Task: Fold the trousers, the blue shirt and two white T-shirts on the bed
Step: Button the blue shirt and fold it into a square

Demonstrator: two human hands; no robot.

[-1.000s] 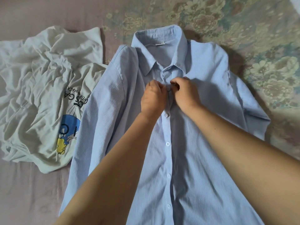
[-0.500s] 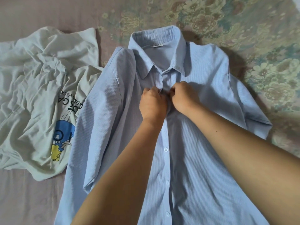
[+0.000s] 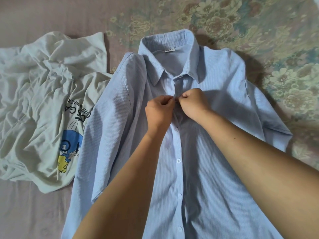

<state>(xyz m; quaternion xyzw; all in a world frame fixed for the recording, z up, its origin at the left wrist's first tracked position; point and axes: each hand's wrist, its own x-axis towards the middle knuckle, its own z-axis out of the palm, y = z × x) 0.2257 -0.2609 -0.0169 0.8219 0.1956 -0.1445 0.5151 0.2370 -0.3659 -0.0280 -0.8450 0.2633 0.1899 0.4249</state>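
The light blue striped shirt lies flat and face up on the bed, collar at the far end. My left hand and my right hand meet on its button placket just below the collar, each pinching one edge of the front. Several white buttons run down the placket toward me. A crumpled white T-shirt with a blue and yellow cartoon print lies to the left, its edge tucked under the shirt's left sleeve. The trousers and a second white T-shirt are not in view.
The bed has a plain mauve sheet on the left and near side. A floral-patterned cover fills the far right. The shirt's right sleeve is folded beside its body.
Both hands have crept a little up the placket toward the collar, still pinching the shirt front together. The shirt and the T-shirt stay where they lay.
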